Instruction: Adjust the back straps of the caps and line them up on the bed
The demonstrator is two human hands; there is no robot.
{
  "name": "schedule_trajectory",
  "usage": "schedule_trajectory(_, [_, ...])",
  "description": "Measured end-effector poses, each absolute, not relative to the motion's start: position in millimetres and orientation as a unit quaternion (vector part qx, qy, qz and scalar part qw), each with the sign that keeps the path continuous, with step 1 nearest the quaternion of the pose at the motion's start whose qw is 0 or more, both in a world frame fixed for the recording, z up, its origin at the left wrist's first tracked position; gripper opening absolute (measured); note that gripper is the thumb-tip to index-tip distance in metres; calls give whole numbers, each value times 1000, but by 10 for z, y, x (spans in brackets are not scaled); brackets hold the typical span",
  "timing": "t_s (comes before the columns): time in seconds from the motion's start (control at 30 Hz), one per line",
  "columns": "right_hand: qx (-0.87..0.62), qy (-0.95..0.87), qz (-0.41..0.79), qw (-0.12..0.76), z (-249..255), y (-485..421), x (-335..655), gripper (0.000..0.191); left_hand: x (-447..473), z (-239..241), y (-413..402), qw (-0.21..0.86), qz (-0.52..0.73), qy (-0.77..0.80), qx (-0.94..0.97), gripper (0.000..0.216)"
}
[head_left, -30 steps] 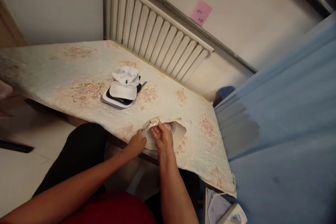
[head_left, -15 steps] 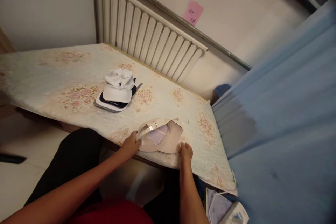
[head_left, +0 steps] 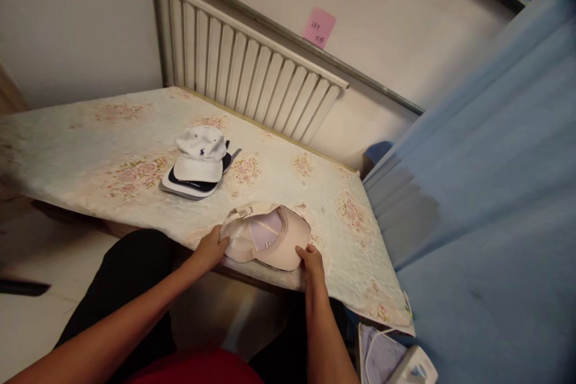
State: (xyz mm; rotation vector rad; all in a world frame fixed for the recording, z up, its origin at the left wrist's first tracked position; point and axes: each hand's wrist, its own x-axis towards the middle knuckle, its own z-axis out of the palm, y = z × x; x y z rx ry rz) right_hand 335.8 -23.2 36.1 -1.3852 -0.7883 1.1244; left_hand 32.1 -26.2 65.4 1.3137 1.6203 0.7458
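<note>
A pale beige baseball cap (head_left: pixel 290 240) with a lilac inner panel is held on its side at the front edge of the bed, its inside facing me and its brim to the right. My left hand (head_left: pixel 210 248) pinches the strap end of the cap, beside the buckle. At the other end, my right hand (head_left: pixel 312 261) has its thumb and fingers on the brim edge. Farther back on the left lies a stack of caps (head_left: pixel 198 162), a white one with a small dark emblem on top, with black, white and grey brims beneath.
A floral quilted cover (head_left: pixel 279 183) spreads over the bed. Behind it stands a white radiator (head_left: pixel 243 60) under a pink note (head_left: pixel 320 27) on the wall. A blue curtain (head_left: pixel 477 204) hangs at the right, and a bag with a white box (head_left: pixel 416 366) sits at lower right.
My right hand has closed on the brim edge, where it was beside it before. The cap has shifted slightly left and turned its opening more toward me.
</note>
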Motion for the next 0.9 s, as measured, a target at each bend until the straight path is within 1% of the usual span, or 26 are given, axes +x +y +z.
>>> schedule_trajectory(0.13, [-537,-300,550,564,460,-369,3207,47,260,622,-204,477,311,660,490,31])
schedule_trajectory(0.23, [-482,-261,600,583,519,-447,3091,53,211,623,-206,472,305,666,490,31])
schedule_trajectory(0.27, [-465,-249,611,590,533,-462,3059,55,192,626,-224,440,311,673,506,33])
schedule_trajectory(0.3, [-455,-241,616,597,546,-472,3032,55,173,630,-251,384,324,680,534,36])
schedule_trajectory(0.37, [-452,-233,611,607,565,-479,2992,56,153,636,-327,231,358,662,616,43])
schedule_trajectory(0.43, [-453,-224,604,617,579,-472,2962,58,174,641,-416,103,375,592,706,47])
schedule_trajectory(0.5, [-451,-219,602,622,594,-464,2937,59,247,650,-490,57,361,507,781,46])
schedule_trajectory(0.57, [-449,-218,603,622,619,-462,2914,58,357,665,-520,46,325,436,838,44])
schedule_trajectory(0.67, [-455,-215,602,621,691,-478,2890,55,527,687,-462,86,244,385,886,37])
schedule_trajectory(0.8, [-460,-220,594,622,838,-507,2904,52,654,700,-300,154,161,441,869,24])
schedule_trajectory(0.9, [-467,-227,577,630,934,-517,2933,46,686,714,-250,197,168,482,837,17])
